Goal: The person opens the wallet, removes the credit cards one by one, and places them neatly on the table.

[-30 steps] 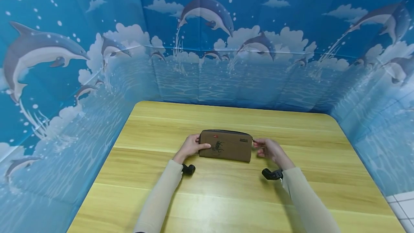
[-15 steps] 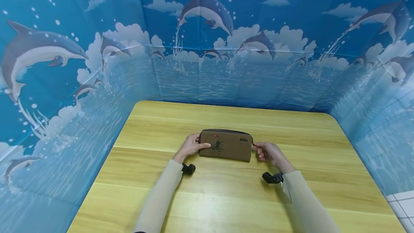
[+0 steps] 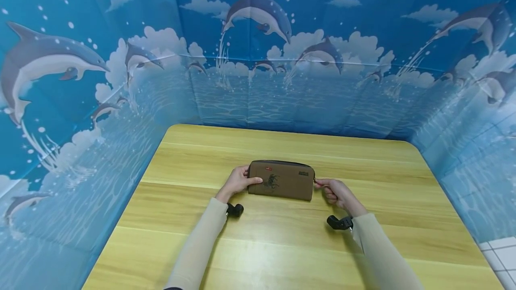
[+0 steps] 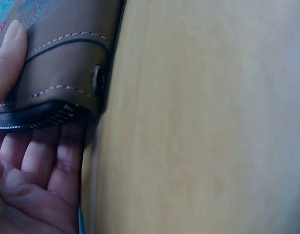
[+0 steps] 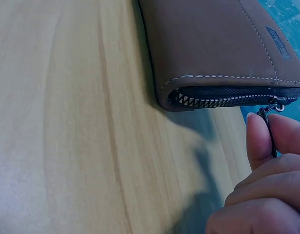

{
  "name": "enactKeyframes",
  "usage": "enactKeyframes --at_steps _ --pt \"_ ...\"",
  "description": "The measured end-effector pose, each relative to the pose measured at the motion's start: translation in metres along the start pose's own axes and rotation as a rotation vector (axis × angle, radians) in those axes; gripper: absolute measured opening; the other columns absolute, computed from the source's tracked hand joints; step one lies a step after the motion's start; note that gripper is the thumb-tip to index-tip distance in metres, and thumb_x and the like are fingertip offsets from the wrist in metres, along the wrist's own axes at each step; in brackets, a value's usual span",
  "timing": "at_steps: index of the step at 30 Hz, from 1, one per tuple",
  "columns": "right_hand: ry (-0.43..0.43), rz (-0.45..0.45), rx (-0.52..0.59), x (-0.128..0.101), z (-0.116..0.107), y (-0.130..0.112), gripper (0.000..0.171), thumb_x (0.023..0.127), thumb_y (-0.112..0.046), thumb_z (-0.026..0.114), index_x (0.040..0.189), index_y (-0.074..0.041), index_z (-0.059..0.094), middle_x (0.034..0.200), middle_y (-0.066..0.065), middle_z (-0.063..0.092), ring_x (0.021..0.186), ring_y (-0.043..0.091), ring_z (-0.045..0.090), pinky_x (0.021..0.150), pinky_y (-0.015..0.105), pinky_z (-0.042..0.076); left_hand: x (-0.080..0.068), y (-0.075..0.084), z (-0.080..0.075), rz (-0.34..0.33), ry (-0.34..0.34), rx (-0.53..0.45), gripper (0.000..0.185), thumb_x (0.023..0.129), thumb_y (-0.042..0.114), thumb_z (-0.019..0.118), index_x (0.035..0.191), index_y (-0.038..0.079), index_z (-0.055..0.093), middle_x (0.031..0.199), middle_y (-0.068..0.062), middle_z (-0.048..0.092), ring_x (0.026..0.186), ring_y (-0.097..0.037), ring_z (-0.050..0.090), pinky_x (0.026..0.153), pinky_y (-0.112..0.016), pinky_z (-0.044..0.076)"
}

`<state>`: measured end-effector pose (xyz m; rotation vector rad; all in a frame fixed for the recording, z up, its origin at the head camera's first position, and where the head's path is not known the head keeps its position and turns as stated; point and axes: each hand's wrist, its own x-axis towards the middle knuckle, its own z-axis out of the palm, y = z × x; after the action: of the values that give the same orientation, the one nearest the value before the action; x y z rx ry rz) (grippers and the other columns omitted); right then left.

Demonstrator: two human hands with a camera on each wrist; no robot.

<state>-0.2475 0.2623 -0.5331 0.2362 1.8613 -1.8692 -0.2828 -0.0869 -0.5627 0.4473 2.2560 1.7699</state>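
— What's on the wooden table [image 3: 282, 245] now?

— A brown wallet [image 3: 281, 181], lying flat in the middle, just as it lay a second ago.

— And the hands?

— The left hand [image 3: 238, 181] grips the wallet's left end, thumb on top, fingers underneath. The right hand [image 3: 337, 193] has closed in: it now pinches the zipper pull [image 5: 267, 127] at the right end corner.

— So the zipper?

— Still shut; I'd judge the pull is about to start.
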Motion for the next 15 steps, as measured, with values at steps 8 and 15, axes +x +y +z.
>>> enactKeyframes --at_steps 8,15 --pt "0.033 0.014 -0.041 -0.0036 0.0032 0.0058 0.021 0.096 -0.017 0.053 0.090 0.001 0.062 0.048 -0.009 0.034 0.037 0.001 0.026 0.036 0.017 0.024 0.0004 -0.0006 0.0006 0.000 0.003 -0.023 0.026 0.082 0.020 0.077 0.102 0.005 0.068 0.082 -0.005 0.068 0.065 -0.015 0.056 0.061 -0.028 0.046" --pt "0.053 0.004 -0.076 -0.0061 0.0042 0.0082 0.021 0.095 -0.017 0.055 0.088 0.001 0.063 0.048 -0.010 0.034 0.037 0.002 0.026 0.035 0.017 0.023 0.0000 -0.0020 0.0011 -0.005 0.010 -0.011 0.024 0.081 0.021 0.077 0.100 0.008 0.069 0.081 -0.005 0.068 0.061 -0.014 0.053 0.058 -0.026 0.044"
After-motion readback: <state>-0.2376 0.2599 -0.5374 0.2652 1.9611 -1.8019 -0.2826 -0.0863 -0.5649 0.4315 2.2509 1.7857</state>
